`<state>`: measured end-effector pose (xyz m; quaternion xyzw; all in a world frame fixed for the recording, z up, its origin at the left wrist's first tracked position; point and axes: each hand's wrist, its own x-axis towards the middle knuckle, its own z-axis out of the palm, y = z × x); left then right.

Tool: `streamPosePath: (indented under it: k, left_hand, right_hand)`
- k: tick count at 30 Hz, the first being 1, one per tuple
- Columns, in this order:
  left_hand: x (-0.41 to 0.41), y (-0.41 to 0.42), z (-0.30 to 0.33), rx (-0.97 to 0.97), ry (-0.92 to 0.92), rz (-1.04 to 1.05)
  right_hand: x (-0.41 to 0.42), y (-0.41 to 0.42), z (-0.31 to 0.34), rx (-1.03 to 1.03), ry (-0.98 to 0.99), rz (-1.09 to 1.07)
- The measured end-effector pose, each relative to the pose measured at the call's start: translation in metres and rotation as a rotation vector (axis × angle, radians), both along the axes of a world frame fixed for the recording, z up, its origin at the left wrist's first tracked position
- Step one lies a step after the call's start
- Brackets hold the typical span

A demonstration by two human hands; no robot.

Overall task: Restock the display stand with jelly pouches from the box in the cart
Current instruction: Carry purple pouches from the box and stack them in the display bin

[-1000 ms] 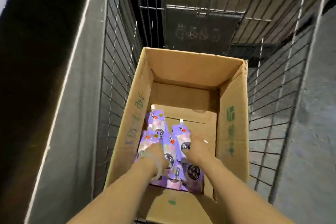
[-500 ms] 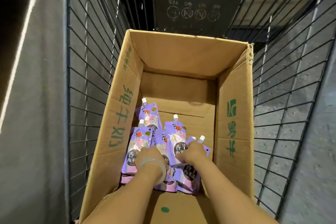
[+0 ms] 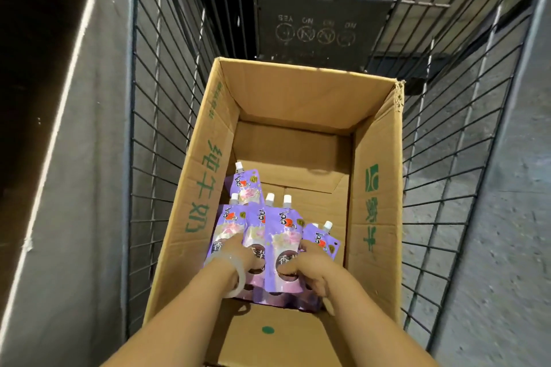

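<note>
While reaching into the box (image 3: 377,188) in the cart (image 3: 167,104): left hand (image 3: 238,256) and right hand (image 3: 310,268) curled around purple pouches (image 3: 284,235) at six o'clock. Better lifted upright together, caps toward twelve, clear of the walls.

open brown cardboard box (image 3: 372,188) with green print sits in the wire cart (image 3: 167,98). purple jelly pouches (image 3: 284,235) with white caps stand bunched between the left grip (image 3: 241,256) and right grip (image 3: 310,268); one more pouch (image 3: 246,188) lies just beyond the left grip.
</note>
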<state>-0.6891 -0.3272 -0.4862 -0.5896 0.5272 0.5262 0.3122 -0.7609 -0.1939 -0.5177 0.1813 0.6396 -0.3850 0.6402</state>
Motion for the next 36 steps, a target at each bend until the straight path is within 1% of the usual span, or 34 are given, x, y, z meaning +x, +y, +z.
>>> streamPosePath:
  k: [2,3,5,6,9,12,15,18,24,28,30,36]
  left_hand:
    - [0.002,0.000,0.010,0.009,0.055,0.087]
    - [0.002,-0.002,0.012,-0.014,0.080,0.096]
    - [-0.004,-0.007,0.026,-0.034,0.142,0.125]
    - [-0.006,-0.009,0.029,-0.045,0.172,0.144]
    - [-0.016,-0.014,0.067,-0.051,0.286,0.226]
    - [-0.019,-0.014,0.101,-0.055,0.374,0.305]
    - [-0.020,-0.006,0.123,-0.043,0.448,0.375]
    - [-0.011,0.010,0.147,-0.099,0.534,0.446]
    - [0.023,0.083,0.201,-0.230,0.680,0.681]
    - [0.057,0.128,0.238,-0.338,0.735,0.798]
    - [0.080,0.147,0.256,-0.417,0.755,0.871]
    - [0.166,0.192,0.291,-0.550,0.806,1.117]
  right_hand:
    - [-0.006,-0.002,0.015,-0.061,0.010,-0.154]
    - [-0.011,-0.005,0.027,-0.087,0.032,-0.229]
    - [-0.022,-0.011,0.044,-0.128,0.089,-0.286]
    - [-0.028,-0.014,0.053,-0.160,0.114,-0.277]
    - [-0.048,-0.018,0.088,-0.213,0.218,-0.189]
    - [-0.064,-0.017,0.118,-0.248,0.383,-0.118]
    - [-0.071,-0.015,0.143,-0.272,0.503,-0.058]
    - [-0.075,-0.008,0.166,-0.341,0.571,0.006]
    - [-0.066,0.021,0.217,-0.540,0.583,0.210]
    - [-0.043,0.041,0.244,-0.634,0.520,0.351]
    - [-0.024,0.047,0.260,-0.674,0.492,0.409]
    - [0.053,0.054,0.308,-0.804,0.445,0.561]
